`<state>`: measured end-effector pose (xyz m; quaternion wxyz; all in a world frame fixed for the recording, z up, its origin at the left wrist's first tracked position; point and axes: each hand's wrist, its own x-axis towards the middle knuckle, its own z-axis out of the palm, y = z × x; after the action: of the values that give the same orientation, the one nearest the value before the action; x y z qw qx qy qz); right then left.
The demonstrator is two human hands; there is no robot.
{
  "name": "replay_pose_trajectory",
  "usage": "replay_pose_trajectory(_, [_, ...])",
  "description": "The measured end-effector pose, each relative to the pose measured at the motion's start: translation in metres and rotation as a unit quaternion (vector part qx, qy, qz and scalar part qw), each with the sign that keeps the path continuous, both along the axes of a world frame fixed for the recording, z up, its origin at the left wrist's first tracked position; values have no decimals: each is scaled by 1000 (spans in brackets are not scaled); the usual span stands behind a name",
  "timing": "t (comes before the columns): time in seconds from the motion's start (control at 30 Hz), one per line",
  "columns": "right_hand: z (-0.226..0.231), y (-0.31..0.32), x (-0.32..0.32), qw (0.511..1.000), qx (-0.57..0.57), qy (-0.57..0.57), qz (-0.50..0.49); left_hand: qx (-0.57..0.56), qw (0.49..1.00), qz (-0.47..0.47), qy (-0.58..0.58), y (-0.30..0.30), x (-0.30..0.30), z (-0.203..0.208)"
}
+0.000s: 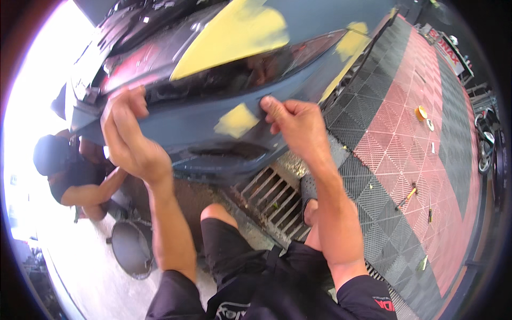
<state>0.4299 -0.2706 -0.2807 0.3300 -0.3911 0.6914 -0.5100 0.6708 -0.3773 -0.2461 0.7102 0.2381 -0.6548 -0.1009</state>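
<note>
A car's grey-blue bumper (197, 120) curves across the space before me, with a yellow patch (237, 121) on it. Just above it runs a dark glossy lamp (240, 77). At the bumper's left part, my left hand (133, 136) is raised with its fingers bent and drawn together; whatever they hold, if anything, is hidden. My right hand (298, 125) is closed beside the yellow patch, thumb pressed against curled fingers near the lamp's lower edge. I cannot make out anything between them.
A person in a dark cap (50, 154) crouches at the left, near a grey bucket (130, 249). Below the bumper lies a metal drain grate (274, 200). On the red and grey tiled floor (394, 165) at right are a hammer (408, 196) and an orange roll (421, 112).
</note>
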Motion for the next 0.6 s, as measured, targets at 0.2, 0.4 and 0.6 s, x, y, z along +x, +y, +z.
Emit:
replay_pose_trajectory(0.2, [4,0,4,999,21,39,-14,558,766,-51,314,83,14,-212])
replay_pose_trajectory(0.4, [-3,-2,3,1000,4,10,-23,731,550,-1,403,91,-5,-364])
replay_pose_trajectory(0.6, [-11,-6,10,999,-25,10,-31,746,496,-34,443,77,-2,-402])
